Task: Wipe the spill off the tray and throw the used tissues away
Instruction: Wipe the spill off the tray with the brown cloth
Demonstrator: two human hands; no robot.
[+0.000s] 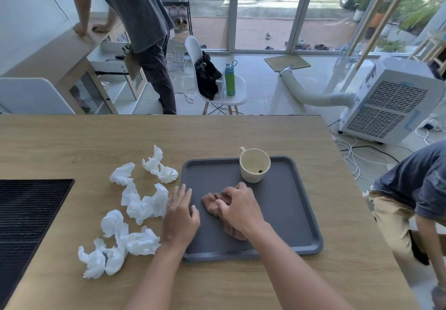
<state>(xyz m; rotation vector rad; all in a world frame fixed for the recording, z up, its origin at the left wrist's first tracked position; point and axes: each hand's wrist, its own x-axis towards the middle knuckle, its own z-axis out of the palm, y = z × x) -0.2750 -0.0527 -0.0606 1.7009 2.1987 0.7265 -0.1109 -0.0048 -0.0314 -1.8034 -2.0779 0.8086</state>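
No legible writing anywhere. Five or so crumpled white tissues (pixel 135 209) lying on the surface left of the left hand (pixel 179 218), whose grip is spread, resting on the tray (pixel 296 213) rim. Right hand (pixel 239 209) pinching one brown-soaked tissue (pixel 212 204) against the tray. One cup (pixel 254 164) sitting beyond.

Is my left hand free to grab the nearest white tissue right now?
Probably yes. The left hand rests open on the tray's left edge holding nothing, and the crumpled white tissue lies right beside it on the table, nothing between.
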